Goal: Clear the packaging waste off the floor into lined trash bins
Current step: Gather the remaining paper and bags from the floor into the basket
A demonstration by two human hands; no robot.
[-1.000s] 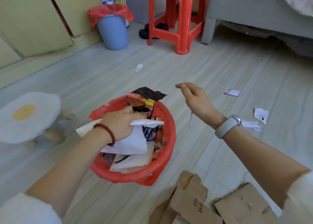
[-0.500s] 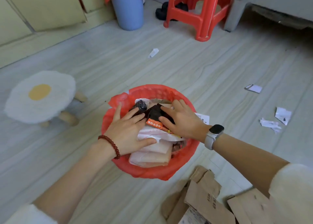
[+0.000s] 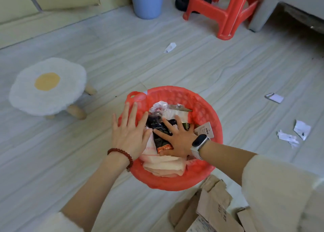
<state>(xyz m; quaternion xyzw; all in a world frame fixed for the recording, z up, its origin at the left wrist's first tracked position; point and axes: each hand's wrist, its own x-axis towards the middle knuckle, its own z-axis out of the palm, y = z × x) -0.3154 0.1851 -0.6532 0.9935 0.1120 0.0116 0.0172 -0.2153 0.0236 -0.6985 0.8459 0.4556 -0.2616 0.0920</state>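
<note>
On the floor at 9 o'clock from the bin stands an egg-shaped stool, white fuzzy top, yellow centre, wooden legs. Next right, the left hand lies flat, fingers straight and spread, palm pressing on the pale paper at the bin's left edge, fingertips reaching over the rim at 10 o'clock; red bead bracelet on that wrist. Centre: red-lined bin, liner bunched over the rim, packed with packaging waste — pale folded paper at 6 o'clock, dark wrapper in the middle, crumpled clear plastic at 12 o'clock, a printed tag at 3 o'clock. The right hand presses flat on the dark wrapper, fingers straight and fanned apart, nothing pinched; watch on the wrist, white sleeve behind it. Both hands lie side by side, thumbs close together over the waste.

Brown cardboard pieces lie flat at 5 o'clock, just beside the bin. At 12 o'clock, well apart, a small white scrap on the floor. Farther back, a blue bin at 11 o'clock, then a red plastic stool at 1 o'clock with dark shoes behind its leg. At 3 o'clock, a folded white scrap, and near it two torn white papers close together. A grey bed frame stands at 2 o'clock.
</note>
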